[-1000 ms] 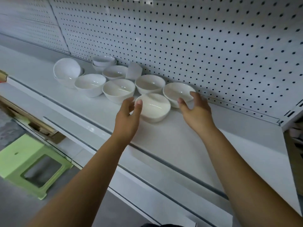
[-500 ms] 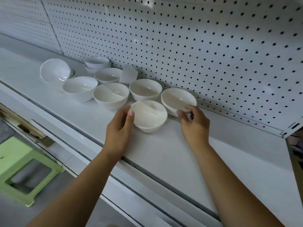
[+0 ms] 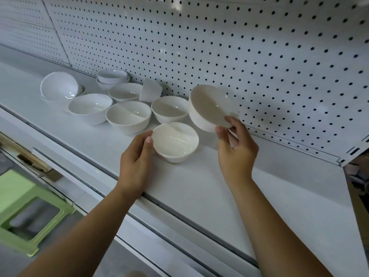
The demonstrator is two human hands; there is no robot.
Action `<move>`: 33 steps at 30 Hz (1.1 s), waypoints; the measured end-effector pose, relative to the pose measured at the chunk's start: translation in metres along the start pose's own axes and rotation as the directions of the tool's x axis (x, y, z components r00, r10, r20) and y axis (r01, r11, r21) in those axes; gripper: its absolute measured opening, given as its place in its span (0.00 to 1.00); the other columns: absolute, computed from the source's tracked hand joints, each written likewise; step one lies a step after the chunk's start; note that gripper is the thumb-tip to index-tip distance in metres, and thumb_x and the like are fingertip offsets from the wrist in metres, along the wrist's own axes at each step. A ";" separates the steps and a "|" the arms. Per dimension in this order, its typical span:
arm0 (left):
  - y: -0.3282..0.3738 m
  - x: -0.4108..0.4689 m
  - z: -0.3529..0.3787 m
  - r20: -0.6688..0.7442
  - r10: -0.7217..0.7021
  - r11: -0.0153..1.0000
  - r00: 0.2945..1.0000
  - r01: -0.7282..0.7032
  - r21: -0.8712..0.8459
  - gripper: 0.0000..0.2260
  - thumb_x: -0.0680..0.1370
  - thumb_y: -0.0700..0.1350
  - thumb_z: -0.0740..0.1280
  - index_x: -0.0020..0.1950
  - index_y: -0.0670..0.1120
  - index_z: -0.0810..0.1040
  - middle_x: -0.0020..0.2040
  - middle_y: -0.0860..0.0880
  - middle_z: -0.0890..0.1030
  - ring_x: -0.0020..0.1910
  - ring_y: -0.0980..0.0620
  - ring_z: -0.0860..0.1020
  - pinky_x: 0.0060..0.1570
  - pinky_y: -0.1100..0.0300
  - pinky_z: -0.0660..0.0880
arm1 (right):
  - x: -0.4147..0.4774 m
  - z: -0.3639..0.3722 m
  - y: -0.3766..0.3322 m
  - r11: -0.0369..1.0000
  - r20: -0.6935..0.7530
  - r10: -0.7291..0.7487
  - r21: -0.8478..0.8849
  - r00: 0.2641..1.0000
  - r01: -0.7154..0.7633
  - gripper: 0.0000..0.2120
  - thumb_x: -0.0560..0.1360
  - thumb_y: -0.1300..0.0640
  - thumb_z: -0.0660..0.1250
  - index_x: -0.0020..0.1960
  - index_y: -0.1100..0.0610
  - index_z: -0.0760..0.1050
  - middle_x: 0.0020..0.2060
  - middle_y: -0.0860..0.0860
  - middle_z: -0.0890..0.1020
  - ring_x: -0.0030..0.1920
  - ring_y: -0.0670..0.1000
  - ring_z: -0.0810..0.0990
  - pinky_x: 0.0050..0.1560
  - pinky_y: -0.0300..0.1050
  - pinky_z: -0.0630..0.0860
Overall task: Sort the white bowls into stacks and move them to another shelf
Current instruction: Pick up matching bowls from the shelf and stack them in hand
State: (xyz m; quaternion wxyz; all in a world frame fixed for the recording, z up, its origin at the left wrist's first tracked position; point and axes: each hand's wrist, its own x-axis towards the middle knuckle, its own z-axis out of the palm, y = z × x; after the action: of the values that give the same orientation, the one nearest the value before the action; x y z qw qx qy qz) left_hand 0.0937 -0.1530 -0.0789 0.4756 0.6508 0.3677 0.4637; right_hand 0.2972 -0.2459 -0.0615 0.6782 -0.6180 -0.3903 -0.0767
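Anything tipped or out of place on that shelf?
One bowl lies tipped over by the pegboard; the far-left bowl leans on edge over another. No breakage shows.

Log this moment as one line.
left hand grips near bowl on shelf | right hand holds raised bowl, tilted | stacking not yet done
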 end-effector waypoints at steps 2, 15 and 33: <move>0.002 -0.002 0.002 -0.019 -0.002 1.000 1.000 0.001 -0.023 0.14 0.88 0.51 0.58 0.65 0.52 0.82 0.59 0.56 0.85 0.61 0.54 0.81 0.66 0.48 0.78 | -0.005 0.001 -0.006 0.999 0.032 -0.040 0.003 0.999 0.040 0.20 0.78 0.48 0.70 0.59 0.64 0.81 0.53 0.47 0.82 0.52 0.41 0.80 0.60 0.41 0.79; 0.007 -0.009 0.010 -0.094 -0.002 1.000 0.996 0.002 -0.004 0.19 0.89 0.51 0.52 0.61 0.52 0.83 0.54 0.55 0.87 0.53 0.56 0.84 0.55 0.59 0.80 | -0.023 0.009 -0.005 0.978 0.363 -0.112 -0.122 0.925 0.167 0.20 0.77 0.45 0.68 0.60 0.59 0.81 0.61 0.43 0.79 0.60 0.49 0.79 0.60 0.29 0.70; 0.018 0.022 -0.001 -0.406 -0.184 0.964 0.895 0.245 0.103 0.26 0.82 0.56 0.67 0.78 0.55 0.63 0.73 0.49 0.68 0.68 0.51 0.74 0.67 0.52 0.73 | -0.022 -0.006 -0.001 0.993 0.544 0.113 -0.022 0.832 -0.120 0.27 0.73 0.45 0.71 0.70 0.53 0.78 0.67 0.34 0.72 0.67 0.25 0.67 0.64 0.22 0.64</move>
State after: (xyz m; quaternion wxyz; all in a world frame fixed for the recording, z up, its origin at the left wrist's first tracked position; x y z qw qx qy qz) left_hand 0.1000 -0.1374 -0.0556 0.3896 0.5341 0.5594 0.5000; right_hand 0.2842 -0.2601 -0.0740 0.5468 -0.6325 -0.5289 0.1457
